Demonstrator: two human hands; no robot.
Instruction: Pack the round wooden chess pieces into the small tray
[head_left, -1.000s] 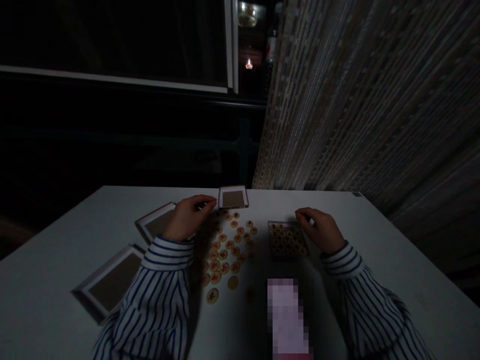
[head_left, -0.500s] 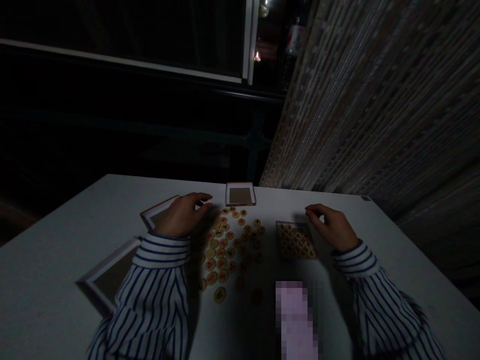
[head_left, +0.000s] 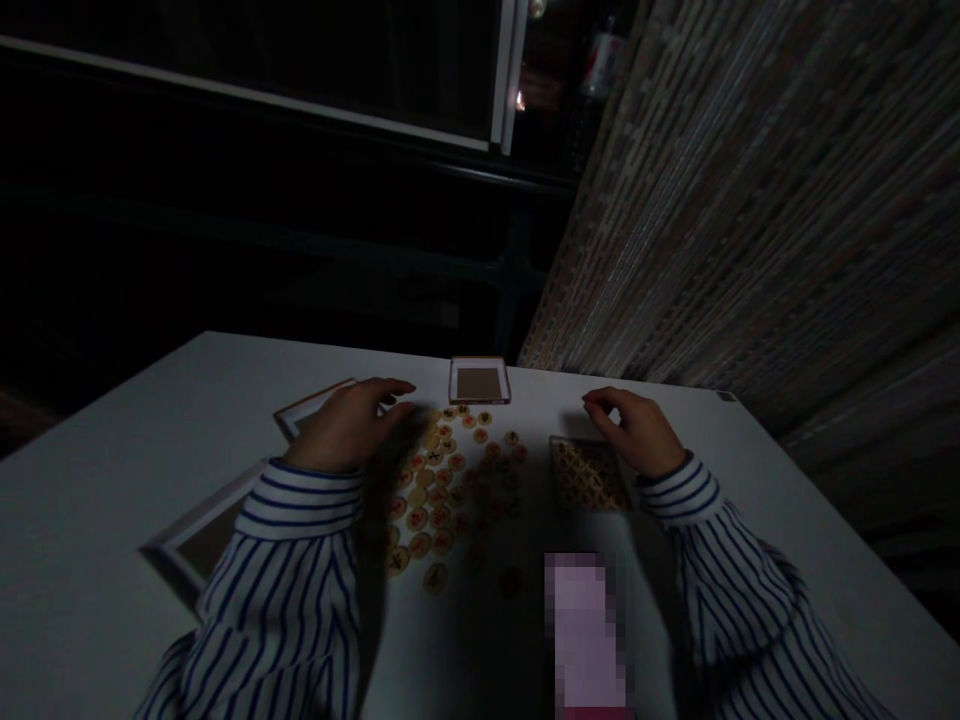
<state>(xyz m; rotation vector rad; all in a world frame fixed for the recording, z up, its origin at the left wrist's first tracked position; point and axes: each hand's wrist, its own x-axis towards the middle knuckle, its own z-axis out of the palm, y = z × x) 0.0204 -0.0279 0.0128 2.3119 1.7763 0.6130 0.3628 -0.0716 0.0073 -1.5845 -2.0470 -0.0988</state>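
Note:
Several round pale game discs [head_left: 439, 480] with red or dark marks lie scattered on a white table [head_left: 112, 480] in dim light. My left hand [head_left: 345, 425] rests at the left edge of the scatter, fingers stretched flat toward the discs, holding nothing that I can see. My right hand [head_left: 634, 428] hovers over the far edge of a small square box [head_left: 589, 475] packed with discs; its fingers curl in a pinch, and whether they hold a disc is hidden. Both arms wear striped sleeves.
A small empty square tray [head_left: 478, 380] sits at the far side of the discs. Two larger flat framed trays lie left of my arm, one [head_left: 307, 412] under my left hand, one [head_left: 202, 530] nearer. A woven curtain [head_left: 750, 200] hangs at right.
My right hand has moved a little left and farther over the box's far edge. My left hand has flattened and settled lower by the discs. The view has shifted slightly.

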